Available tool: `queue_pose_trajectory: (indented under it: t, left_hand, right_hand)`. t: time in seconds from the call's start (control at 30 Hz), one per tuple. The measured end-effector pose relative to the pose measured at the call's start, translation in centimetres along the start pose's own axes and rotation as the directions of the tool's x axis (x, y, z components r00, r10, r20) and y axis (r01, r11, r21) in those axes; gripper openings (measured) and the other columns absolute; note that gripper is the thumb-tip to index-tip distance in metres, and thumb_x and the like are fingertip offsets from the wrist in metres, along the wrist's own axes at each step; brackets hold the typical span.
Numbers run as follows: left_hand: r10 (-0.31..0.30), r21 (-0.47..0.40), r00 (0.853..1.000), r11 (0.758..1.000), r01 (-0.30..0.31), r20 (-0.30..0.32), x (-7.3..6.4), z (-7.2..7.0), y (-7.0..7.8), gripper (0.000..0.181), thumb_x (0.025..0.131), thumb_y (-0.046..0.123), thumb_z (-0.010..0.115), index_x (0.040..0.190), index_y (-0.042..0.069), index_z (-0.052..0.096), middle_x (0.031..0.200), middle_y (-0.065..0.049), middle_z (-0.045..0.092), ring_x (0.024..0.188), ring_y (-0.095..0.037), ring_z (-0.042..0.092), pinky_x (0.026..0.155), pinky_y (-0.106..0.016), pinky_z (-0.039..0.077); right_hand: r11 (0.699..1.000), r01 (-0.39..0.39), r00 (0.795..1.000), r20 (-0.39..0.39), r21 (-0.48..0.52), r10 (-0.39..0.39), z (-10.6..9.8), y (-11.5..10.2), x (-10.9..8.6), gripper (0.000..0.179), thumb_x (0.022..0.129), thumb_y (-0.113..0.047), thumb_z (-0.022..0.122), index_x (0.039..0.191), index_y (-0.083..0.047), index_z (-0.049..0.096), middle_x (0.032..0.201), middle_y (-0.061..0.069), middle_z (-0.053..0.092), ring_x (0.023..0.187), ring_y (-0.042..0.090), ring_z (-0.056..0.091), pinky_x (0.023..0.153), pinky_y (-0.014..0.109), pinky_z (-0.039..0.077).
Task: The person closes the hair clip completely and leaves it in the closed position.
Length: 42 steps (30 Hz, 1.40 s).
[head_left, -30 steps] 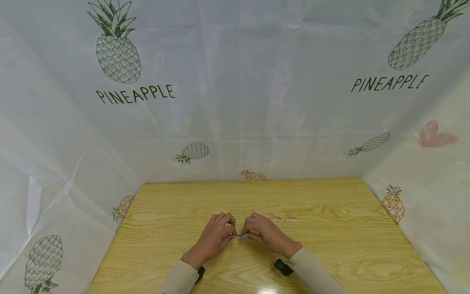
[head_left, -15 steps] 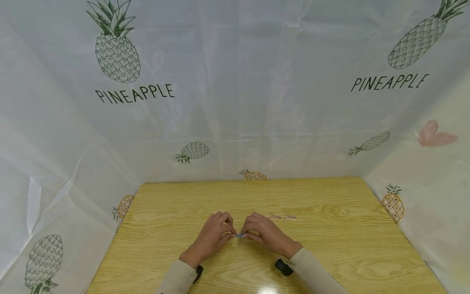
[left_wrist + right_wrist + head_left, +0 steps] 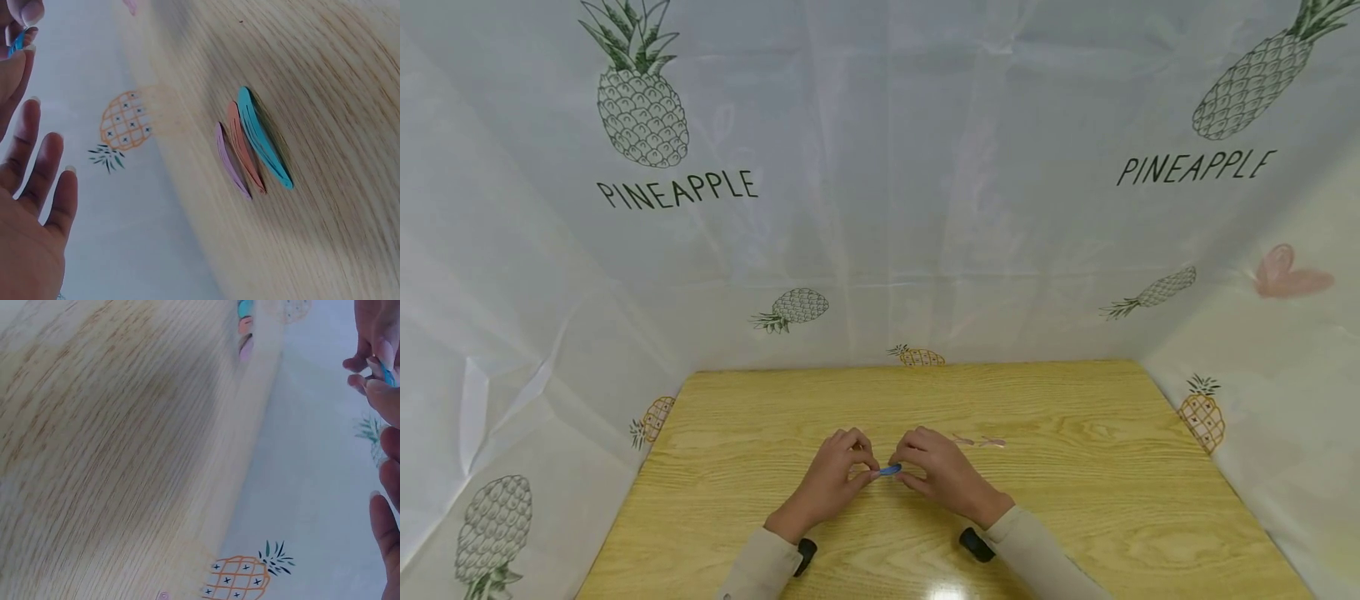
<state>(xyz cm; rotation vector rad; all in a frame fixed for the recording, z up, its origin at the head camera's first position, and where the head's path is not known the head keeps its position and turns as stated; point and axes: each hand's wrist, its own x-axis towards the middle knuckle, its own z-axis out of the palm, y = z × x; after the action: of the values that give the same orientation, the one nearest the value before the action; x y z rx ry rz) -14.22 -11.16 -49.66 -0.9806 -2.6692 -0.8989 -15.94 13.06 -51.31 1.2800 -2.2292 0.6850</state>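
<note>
Thumb and forefinger of the left hand [image 3: 831, 475] meet on the left end of a blue hair clip [image 3: 890, 470], pinching it above the wooden table [image 3: 737, 417]. That hand's other fingers lie slightly bent and spread in the left wrist view. At the clip's right end, the right hand [image 3: 947, 475] has its thumb and forefinger a little apart, one on either side of the tip; whether they grip it or merely touch, I cannot tell. Beyond the blue clip and to its right, two pinkish pieces [image 3: 992, 442] lie near each other on the table, too small to make out. Well apart from the blue clip in the left wrist view, a purple clip [image 3: 229, 160], an orange clip [image 3: 244, 147] and a teal clip [image 3: 259, 134] lie side by side.
</note>
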Motion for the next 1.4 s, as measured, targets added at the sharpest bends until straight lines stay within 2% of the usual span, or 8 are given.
queue_pose_trajectory:
  t: [0.2,0.33,0.43,0.57,0.73,0.93,1.07,1.4]
  left_hand:
    - [-0.038,-0.123,0.999,0.992,0.042,0.036,-0.1,-0.1,-0.2,0.006,0.097,0.012,0.078,0.091,0.012,0.079,0.106,0.006,0.058,0.093,-0.020,0.052,0.083,-0.034,0.046]
    - [-0.047,-0.137,0.999,0.989,0.050,0.023,-0.2,0.1,-0.4,0.007,0.098,0.013,0.078,0.091,0.013,0.078,0.105,0.007,0.059,0.094,-0.021,0.053,0.083,-0.037,0.049]
    - [-0.045,-0.070,0.999,0.997,0.043,-0.023,-0.4,0.2,-0.5,0.004,0.096,0.015,0.081,0.094,0.016,0.078,0.106,0.007,0.060,0.095,-0.016,0.053,0.086,-0.041,0.050]
    - [0.001,0.072,0.992,0.997,0.008,-0.123,-0.5,0.2,-0.7,0.017,0.086,0.016,0.090,0.098,0.019,0.078,0.106,0.006,0.062,0.094,-0.013,0.055,0.086,-0.045,0.051]
    - [0.103,0.214,0.967,0.976,-0.053,-0.234,-0.4,0.1,-1.1,0.027,0.074,0.015,0.098,0.094,0.018,0.079,0.104,0.004,0.063,0.090,-0.015,0.058,0.084,-0.044,0.052]
    - [0.177,0.278,0.944,0.956,-0.098,-0.278,-0.3,-0.3,-1.9,0.026,0.070,0.011,0.099,0.086,0.018,0.079,0.099,0.004,0.062,0.085,-0.014,0.056,0.077,-0.038,0.048]
    - [0.171,0.289,0.950,0.953,-0.093,-0.259,-0.3,-0.6,-2.6,0.023,0.072,0.012,0.098,0.086,0.019,0.081,0.099,0.003,0.062,0.087,-0.015,0.056,0.078,-0.039,0.049]
    - [0.083,0.271,0.977,0.962,-0.026,-0.199,-0.4,-0.9,-4.5,0.019,0.077,0.013,0.095,0.088,0.019,0.081,0.101,0.003,0.063,0.091,-0.017,0.059,0.084,-0.044,0.051]
  right_hand:
    - [0.998,0.045,0.998,-0.042,-0.033,-0.046,0.3,0.0,0.3,0.038,0.070,-0.007,0.099,0.098,-0.016,0.074,0.099,-0.005,0.065,0.088,0.011,0.061,0.082,0.027,0.056]
    - [0.997,0.046,0.998,-0.049,-0.057,-0.049,0.5,0.0,0.3,0.038,0.069,-0.008,0.100,0.097,-0.015,0.075,0.099,-0.005,0.065,0.087,0.011,0.061,0.080,0.026,0.055]
    - [0.997,0.022,0.999,-0.047,-0.075,-0.026,0.7,0.0,0.4,0.035,0.070,-0.011,0.100,0.096,-0.016,0.076,0.098,-0.005,0.065,0.087,0.010,0.061,0.080,0.027,0.055]
    - [0.995,-0.027,0.998,-0.054,-0.094,0.022,0.9,-0.3,0.7,0.031,0.073,-0.013,0.099,0.094,-0.016,0.077,0.097,-0.006,0.065,0.087,0.011,0.060,0.080,0.028,0.056]
    - [0.992,-0.086,0.995,-0.058,-0.092,0.081,1.0,-0.6,1.4,0.026,0.078,-0.016,0.097,0.096,-0.016,0.078,0.097,-0.006,0.065,0.087,0.011,0.060,0.079,0.029,0.056]
    - [0.991,-0.121,0.991,-0.058,-0.058,0.117,1.4,-0.8,2.0,0.024,0.080,-0.014,0.095,0.097,-0.016,0.077,0.098,-0.004,0.066,0.087,0.012,0.060,0.078,0.030,0.055]
    - [0.988,-0.152,0.987,-0.053,-0.033,0.150,1.9,-0.7,2.4,0.024,0.080,-0.012,0.095,0.096,-0.016,0.078,0.097,-0.004,0.066,0.087,0.013,0.061,0.077,0.029,0.055]
    - [0.964,-0.265,0.964,0.008,-0.013,0.265,3.5,-1.0,3.7,0.019,0.082,-0.014,0.093,0.094,-0.016,0.079,0.095,-0.003,0.067,0.086,0.014,0.061,0.078,0.031,0.056]
